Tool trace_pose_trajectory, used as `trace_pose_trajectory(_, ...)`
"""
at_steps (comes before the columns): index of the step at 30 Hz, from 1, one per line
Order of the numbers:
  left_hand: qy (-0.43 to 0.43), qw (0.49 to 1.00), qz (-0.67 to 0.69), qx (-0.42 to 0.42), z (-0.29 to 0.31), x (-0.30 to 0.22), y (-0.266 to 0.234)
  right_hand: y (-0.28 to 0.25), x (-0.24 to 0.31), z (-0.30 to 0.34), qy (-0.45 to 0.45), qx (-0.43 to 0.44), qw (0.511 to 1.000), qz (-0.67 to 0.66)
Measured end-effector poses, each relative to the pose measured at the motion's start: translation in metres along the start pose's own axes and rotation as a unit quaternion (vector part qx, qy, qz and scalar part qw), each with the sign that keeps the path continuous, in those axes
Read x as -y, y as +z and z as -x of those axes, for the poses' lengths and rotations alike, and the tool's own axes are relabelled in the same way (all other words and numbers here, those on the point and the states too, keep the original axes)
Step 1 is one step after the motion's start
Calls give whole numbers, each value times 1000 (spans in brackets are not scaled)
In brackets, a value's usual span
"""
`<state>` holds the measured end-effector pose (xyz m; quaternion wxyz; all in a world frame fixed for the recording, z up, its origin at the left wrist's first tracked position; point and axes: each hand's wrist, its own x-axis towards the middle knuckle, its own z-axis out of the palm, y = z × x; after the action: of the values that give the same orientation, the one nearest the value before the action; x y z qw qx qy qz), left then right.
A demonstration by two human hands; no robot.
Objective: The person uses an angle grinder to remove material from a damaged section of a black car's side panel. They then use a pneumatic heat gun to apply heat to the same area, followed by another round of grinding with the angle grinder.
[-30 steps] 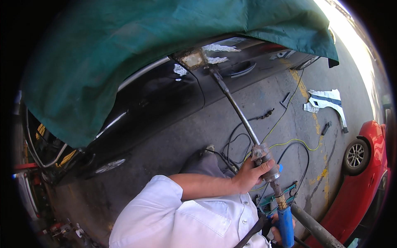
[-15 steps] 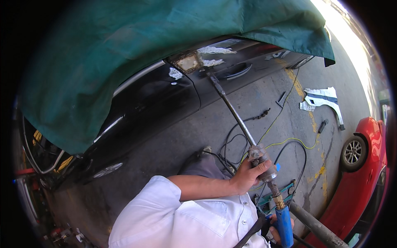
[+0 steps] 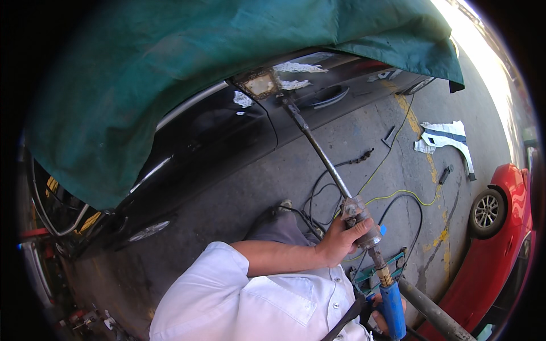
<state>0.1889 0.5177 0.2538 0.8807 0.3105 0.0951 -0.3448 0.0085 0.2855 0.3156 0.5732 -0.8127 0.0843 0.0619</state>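
A slide hammer [image 3: 323,154] with a long metal rod slants from the side of a black car [image 3: 227,150] down to my body. Its far tip meets the panel beside a door handle [image 3: 330,98], near a bare, scraped patch [image 3: 260,85] and white patches of filler [image 3: 298,67]. My left hand [image 3: 340,243] is wrapped round the heavy sliding weight [image 3: 357,211] partway along the rod. At the near end, my right hand [image 3: 380,319] is closed on the blue handle [image 3: 392,310]; the handle hides part of its fingers.
A green cover [image 3: 199,68] drapes over the car. Black and yellow hoses [image 3: 398,192] wind across the floor, with a hammer [image 3: 389,136] and a white fender panel [image 3: 449,139] lying farther right. A red car [image 3: 497,227] stands at the right, near a thick grey pole [image 3: 435,311].
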Motion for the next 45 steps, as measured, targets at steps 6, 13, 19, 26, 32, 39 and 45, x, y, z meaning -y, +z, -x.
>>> trace_pose_trajectory(6,7,1000,6,-11,-3,2,0,-2,5,-6,6,10,1000,-12)
trace_pose_trajectory(13,26,1000,12,-12,-1,-4,2,-15,0,-11,-17,106,994,2)
trace_pose_trajectory(19,18,1000,-2,-12,-1,-5,1,-7,2,-10,-6,23,1000,7)
trace_pose_trajectory(26,3,1000,0,4,-1,-5,-1,-11,11,-18,-22,85,994,66)
trace_pose_trajectory(32,-6,1000,5,0,-2,-2,-2,-14,16,-18,5,90,993,70)
trace_pose_trajectory(39,3,1000,7,2,-2,-2,-4,-15,10,-18,-3,98,993,61)
trace_pose_trajectory(45,0,1000,10,-1,-5,-2,-4,-18,9,-10,39,84,996,8)
